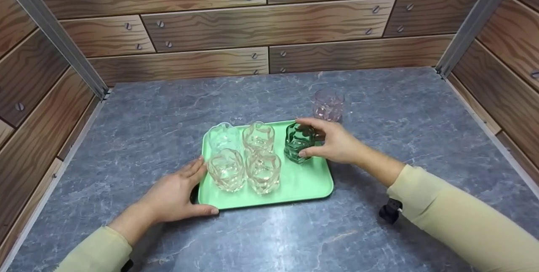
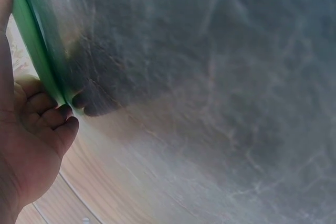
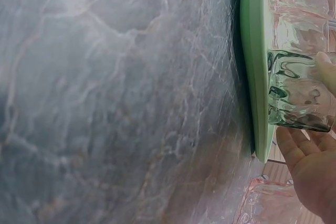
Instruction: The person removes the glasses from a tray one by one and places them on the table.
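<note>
A light-green tray (image 1: pixel 303 183) lies on the table. My right hand (image 1: pixel 337 143) holds a dark green glass (image 1: pixel 299 148) at the tray's right side, thumb on the near side and fingers behind. In the right wrist view, the glass's base is right at the tray surface. With my left hand (image 1: pixel 172 196) I grip the tray's near left corner, thumb along the front rim and fingers at the left rim. Several clear, faceted glasses stand together on the tray's left half, among them a front left glass (image 1: pixel 227 171) and a front right glass (image 1: pixel 263 173).
A pale pink glass (image 1: pixel 328 105) stands on the marbled grey table (image 1: pixel 168 108), behind the tray and just beyond my right hand. Wood-patterned walls (image 1: pixel 269 23) with grey metal corner posts (image 1: pixel 63 44) enclose the table at the back and sides.
</note>
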The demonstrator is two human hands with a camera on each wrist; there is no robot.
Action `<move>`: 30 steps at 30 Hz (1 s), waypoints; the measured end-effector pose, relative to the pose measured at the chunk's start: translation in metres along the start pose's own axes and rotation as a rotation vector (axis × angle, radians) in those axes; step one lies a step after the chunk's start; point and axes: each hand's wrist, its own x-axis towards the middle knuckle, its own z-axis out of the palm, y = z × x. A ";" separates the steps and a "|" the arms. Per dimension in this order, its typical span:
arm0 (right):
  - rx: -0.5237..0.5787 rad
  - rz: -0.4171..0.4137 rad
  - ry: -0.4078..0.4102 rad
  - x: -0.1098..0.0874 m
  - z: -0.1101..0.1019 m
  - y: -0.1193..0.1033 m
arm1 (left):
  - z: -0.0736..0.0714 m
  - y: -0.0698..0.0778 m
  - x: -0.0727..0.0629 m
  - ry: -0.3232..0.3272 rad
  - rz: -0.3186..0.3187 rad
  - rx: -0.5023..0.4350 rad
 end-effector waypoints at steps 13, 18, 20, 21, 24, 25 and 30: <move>-0.060 0.006 0.044 0.000 0.004 -0.003 | -0.001 -0.001 -0.001 0.001 -0.003 0.000; -0.046 0.003 0.041 -0.001 0.005 -0.005 | 0.000 -0.002 -0.002 0.021 0.013 0.006; -0.039 0.002 0.038 -0.003 0.005 -0.004 | 0.000 -0.001 -0.002 0.021 0.012 0.005; -0.037 0.003 0.035 -0.003 0.005 -0.004 | 0.000 -0.001 -0.001 0.019 0.012 0.004; -0.032 0.003 0.028 -0.005 0.005 -0.004 | 0.000 -0.001 -0.001 0.011 0.008 -0.002; -0.030 0.002 0.026 -0.006 0.005 -0.004 | 0.000 -0.001 -0.001 0.009 0.006 -0.004; -0.011 -0.004 0.019 -0.008 0.004 -0.006 | 0.000 0.000 -0.001 0.007 0.003 -0.007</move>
